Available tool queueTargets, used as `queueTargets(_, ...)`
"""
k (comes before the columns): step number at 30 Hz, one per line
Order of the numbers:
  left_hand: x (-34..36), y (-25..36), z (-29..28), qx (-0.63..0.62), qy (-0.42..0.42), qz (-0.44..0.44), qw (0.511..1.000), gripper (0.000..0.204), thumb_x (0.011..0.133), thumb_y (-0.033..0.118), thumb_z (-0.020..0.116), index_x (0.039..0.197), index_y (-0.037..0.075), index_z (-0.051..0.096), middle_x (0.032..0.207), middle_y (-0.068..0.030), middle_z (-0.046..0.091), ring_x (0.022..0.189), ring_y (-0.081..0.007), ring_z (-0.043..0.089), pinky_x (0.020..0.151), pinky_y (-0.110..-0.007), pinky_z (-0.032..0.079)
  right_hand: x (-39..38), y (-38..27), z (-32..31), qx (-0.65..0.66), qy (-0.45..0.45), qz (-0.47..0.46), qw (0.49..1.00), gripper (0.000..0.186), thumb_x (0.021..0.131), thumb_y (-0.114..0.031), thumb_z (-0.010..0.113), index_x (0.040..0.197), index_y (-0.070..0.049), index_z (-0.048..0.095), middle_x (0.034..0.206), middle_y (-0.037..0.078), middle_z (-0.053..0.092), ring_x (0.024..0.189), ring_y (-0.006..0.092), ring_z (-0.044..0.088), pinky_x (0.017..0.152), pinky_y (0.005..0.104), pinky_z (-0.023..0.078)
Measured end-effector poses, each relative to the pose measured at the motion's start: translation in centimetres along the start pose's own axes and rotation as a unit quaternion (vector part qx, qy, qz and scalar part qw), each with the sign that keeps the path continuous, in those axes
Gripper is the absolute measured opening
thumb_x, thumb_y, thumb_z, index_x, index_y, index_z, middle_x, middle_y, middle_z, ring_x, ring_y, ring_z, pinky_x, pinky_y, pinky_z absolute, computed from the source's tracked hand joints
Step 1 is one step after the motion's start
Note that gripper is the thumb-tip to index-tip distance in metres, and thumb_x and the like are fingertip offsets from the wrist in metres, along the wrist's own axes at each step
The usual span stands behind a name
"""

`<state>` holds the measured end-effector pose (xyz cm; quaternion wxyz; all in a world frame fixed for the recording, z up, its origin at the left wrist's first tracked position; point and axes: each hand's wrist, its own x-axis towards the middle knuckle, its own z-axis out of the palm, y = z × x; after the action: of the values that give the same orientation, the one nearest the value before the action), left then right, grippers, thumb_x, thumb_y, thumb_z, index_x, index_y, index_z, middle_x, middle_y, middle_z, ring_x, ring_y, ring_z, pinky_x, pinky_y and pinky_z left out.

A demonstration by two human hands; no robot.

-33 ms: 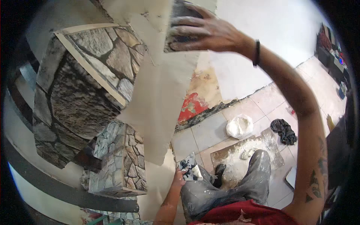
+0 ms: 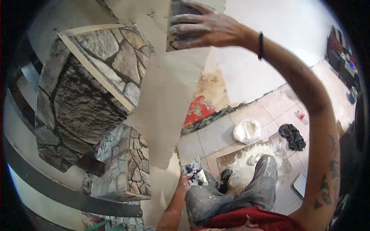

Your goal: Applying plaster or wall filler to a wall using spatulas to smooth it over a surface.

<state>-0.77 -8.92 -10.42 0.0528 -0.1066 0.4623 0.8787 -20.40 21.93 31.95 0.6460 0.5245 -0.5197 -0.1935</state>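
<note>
My right hand (image 2: 216,29) is raised to the wall at the top, its fingers spread over the back of a flat, dark, putty-smeared scraper blade (image 2: 177,9). The blade lies against a smooth strip of grey-beige filler (image 2: 163,100) that runs down the wall. Low in the middle, beside my left thigh, my left hand (image 2: 185,181) grips a putty-smeared metal plate (image 2: 192,168) by its edge. A lump of white putty (image 2: 202,177) sits on that plate. The far edge of the scraper blade runs out of the picture.
A stone-clad block (image 2: 84,96) and a smaller one (image 2: 123,165) jut out on the left. Bare red and yellow wall (image 2: 200,107) shows beside the filler. On the tiles lie an open white bag of powder (image 2: 246,131), a powdery board (image 2: 227,161) and a black cloth (image 2: 292,137).
My right hand has shifted slightly left and up along the wall with the scraper blade, and its forearm has risen a little. My left hand and its plate stay almost where they were.
</note>
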Motion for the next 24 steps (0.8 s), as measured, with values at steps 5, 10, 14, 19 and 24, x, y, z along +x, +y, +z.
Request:
queueTargets(5,-0.3,-1.1,-2.0,0.016,0.063,0.021,0.998,0.043,0.065,-0.003,0.052,0.106,0.006,0.048,0.096,-0.0061,0.056,0.086,-0.0216,0.055,0.073,-0.036,0.047,3.5,4.8,3.2,0.134,0.079,-0.212,0.965,0.028,0.076,-0.015,0.045,0.103,-0.015,0.051,0.111,0.005,0.043,0.101,0.0201,0.043,0.076,0.0332,0.042)
queueTargets(10,-0.6,-0.8,-1.2,-0.014,0.051,0.042,0.998,0.041,0.066,-0.003,0.05,0.106,0.004,0.047,0.097,-0.0069,0.055,0.086,-0.0215,0.055,0.073,-0.035,0.046,4.0,5.3,4.1,0.089,0.065,-0.21,0.972,0.028,0.076,-0.018,0.044,0.102,-0.021,0.051,0.106,0.0,0.043,0.102,0.0174,0.041,0.088,0.047,0.032)
queueTargets(14,-1.9,0.0,-1.2,-0.016,0.067,0.056,0.996,0.04,0.067,-0.002,0.049,0.107,0.002,0.046,0.098,-0.0081,0.054,0.089,-0.0215,0.054,0.075,-0.034,0.046,5.0,5.6,4.3,0.1,0.079,-0.227,0.965,0.023,0.076,-0.022,0.045,0.097,-0.021,0.052,0.095,-0.001,0.044,0.097,0.0167,0.043,0.088,0.0509,0.029)
queueTargets(19,-2.4,0.0,-1.8,-0.016,0.066,0.059,0.996,0.042,0.067,-0.002,0.048,0.108,0.002,0.046,0.101,-0.0092,0.054,0.09,-0.0223,0.054,0.078,-0.034,0.044,5.3,6.8,4.6,0.1,0.063,-0.257,0.959,0.017,0.076,-0.026,0.045,0.091,-0.021,0.052,0.092,-0.001,0.044,0.095,0.0169,0.043,0.088,0.0507,0.03)
queueTargets(24,-2.0,-0.4,-1.6,-0.001,0.079,0.058,0.995,0.041,0.067,-0.002,0.049,0.108,0.002,0.047,0.098,-0.0092,0.055,0.088,-0.0221,0.055,0.077,-0.035,0.045,5.4,6.8,5.4,0.127,0.051,-0.242,0.96,0.01,0.075,-0.025,0.047,0.083,-0.021,0.052,0.09,0.0,0.044,0.098,0.0183,0.042,0.089,0.0519,0.028)
